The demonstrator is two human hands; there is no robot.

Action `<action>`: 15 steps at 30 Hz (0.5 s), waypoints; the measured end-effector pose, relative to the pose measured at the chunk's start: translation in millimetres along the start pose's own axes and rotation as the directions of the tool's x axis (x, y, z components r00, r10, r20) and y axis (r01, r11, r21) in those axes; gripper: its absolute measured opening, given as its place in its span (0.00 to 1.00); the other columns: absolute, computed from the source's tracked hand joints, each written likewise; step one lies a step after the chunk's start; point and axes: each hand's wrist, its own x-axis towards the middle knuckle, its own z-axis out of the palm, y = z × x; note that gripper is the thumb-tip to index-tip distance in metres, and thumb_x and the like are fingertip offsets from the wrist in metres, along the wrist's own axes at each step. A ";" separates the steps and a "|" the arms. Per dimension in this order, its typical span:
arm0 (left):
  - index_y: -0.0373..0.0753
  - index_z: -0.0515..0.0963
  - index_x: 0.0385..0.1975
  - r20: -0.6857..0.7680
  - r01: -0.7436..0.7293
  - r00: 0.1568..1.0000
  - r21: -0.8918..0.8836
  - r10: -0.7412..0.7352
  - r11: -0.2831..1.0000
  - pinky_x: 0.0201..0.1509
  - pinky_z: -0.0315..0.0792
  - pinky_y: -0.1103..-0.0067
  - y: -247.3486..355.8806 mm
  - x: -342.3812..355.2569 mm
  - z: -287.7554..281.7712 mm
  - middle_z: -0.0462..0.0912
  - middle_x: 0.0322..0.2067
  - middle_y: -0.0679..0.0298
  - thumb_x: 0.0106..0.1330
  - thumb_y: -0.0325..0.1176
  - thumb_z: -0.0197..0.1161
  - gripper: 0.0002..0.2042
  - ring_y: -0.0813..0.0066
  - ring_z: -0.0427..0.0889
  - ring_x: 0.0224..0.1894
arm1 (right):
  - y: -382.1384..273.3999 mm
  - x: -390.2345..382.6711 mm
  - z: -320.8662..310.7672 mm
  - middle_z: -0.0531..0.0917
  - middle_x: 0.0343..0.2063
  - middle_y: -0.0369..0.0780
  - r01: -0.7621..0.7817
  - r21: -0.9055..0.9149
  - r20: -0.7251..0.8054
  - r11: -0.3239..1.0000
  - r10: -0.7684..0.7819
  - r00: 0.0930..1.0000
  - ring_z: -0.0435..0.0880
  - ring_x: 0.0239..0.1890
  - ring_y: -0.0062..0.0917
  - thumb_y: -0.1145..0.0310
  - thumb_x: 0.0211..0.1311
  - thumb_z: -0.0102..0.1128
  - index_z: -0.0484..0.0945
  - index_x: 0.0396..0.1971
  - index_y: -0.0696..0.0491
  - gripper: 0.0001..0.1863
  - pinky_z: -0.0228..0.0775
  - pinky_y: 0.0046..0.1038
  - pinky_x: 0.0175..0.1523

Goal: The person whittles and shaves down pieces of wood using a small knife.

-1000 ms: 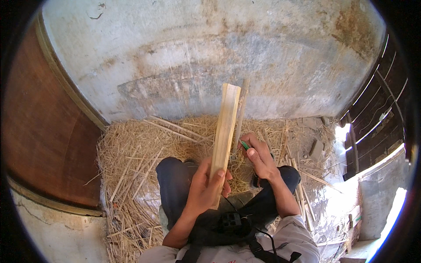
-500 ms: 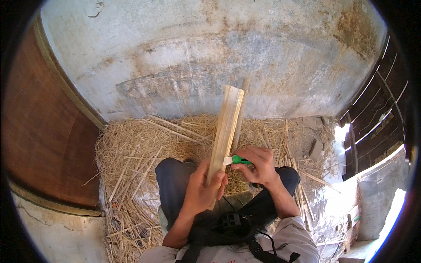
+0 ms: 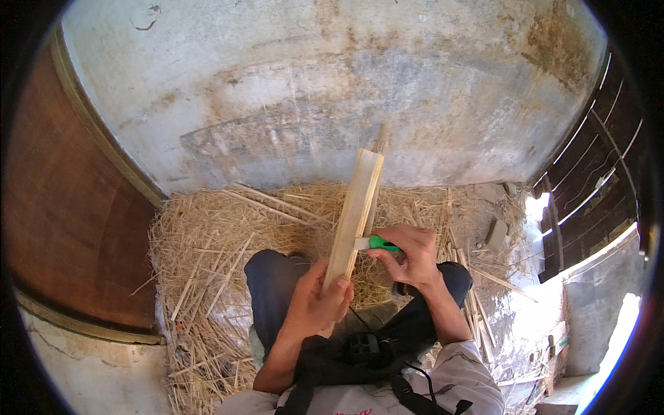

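Observation:
My left hand (image 3: 317,299) is closed round the lower part of a long, pale yellow wooden strip (image 3: 353,207). The strip tilts up and a little to the right, its far end in front of the wall. My right hand (image 3: 412,254) grips a small knife (image 3: 382,243) by its green handle. The knife's short, broad blade meets the strip's right edge, a little beyond my left hand. Part of the handle lies hidden under my right fingers.
A thin pole (image 3: 374,200) stands behind the strip. Straw and loose wooden slivers (image 3: 207,277) cover the floor around my bent legs. A stained wall (image 3: 290,104) rises ahead, a brown wooden panel (image 3: 83,207) at left. A brick-like block (image 3: 496,235) lies at right.
My left hand has drawn the strip slightly back toward me. The knife has shifted a little away from me and now touches the edge farther along the strip.

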 end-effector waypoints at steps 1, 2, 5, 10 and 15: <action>0.34 0.71 0.60 -0.010 -0.006 1.000 0.001 0.006 1.000 0.19 0.68 0.81 2.4 0.7 0.9 0.79 0.26 0.64 0.84 0.37 0.57 0.14 0.81 0.74 0.18 | -0.6 0.4 1.2 0.88 0.28 0.37 0.002 0.010 -0.010 1.000 -0.001 1.000 0.88 0.25 0.31 0.59 0.55 0.83 0.89 0.39 0.50 0.16 0.78 0.31 0.30; 0.35 0.71 0.59 -0.017 -0.010 1.000 0.003 0.010 1.000 0.19 0.68 0.81 4.4 1.1 0.9 0.79 0.26 0.64 0.84 0.37 0.57 0.14 0.81 0.74 0.17 | -0.2 0.1 0.7 0.88 0.28 0.37 0.003 -0.007 -0.007 1.000 -0.003 1.000 0.88 0.25 0.30 0.59 0.55 0.83 0.89 0.39 0.50 0.16 0.78 0.31 0.30; 0.35 0.71 0.57 0.019 0.012 1.000 -0.025 -0.012 1.000 0.19 0.68 0.80 5.7 -0.2 -1.5 0.78 0.25 0.65 0.84 0.37 0.56 0.12 0.81 0.73 0.17 | 2.0 -0.8 0.6 0.88 0.28 0.36 0.016 -0.041 -0.009 0.999 -0.016 1.000 0.88 0.25 0.30 0.59 0.55 0.83 0.89 0.39 0.49 0.16 0.77 0.30 0.30; 0.34 0.72 0.55 0.008 0.019 1.000 -0.016 -0.019 1.000 0.19 0.67 0.80 7.8 -2.2 -2.7 0.77 0.25 0.66 0.84 0.37 0.56 0.12 0.81 0.73 0.17 | 5.0 1.1 5.5 0.88 0.28 0.36 0.053 -0.049 -0.046 0.997 -0.055 0.997 0.87 0.24 0.29 0.58 0.55 0.83 0.89 0.39 0.48 0.15 0.76 0.30 0.29; 0.33 0.72 0.58 0.056 0.048 0.997 -0.060 -0.044 0.997 0.22 0.68 0.82 3.5 -5.5 -10.0 0.79 0.29 0.66 0.83 0.35 0.56 0.13 0.83 0.75 0.20 | 10.7 2.0 3.9 0.90 0.28 0.38 -0.034 -0.071 -0.059 0.997 0.029 0.998 0.89 0.26 0.31 0.59 0.56 0.82 0.90 0.39 0.49 0.15 0.78 0.30 0.31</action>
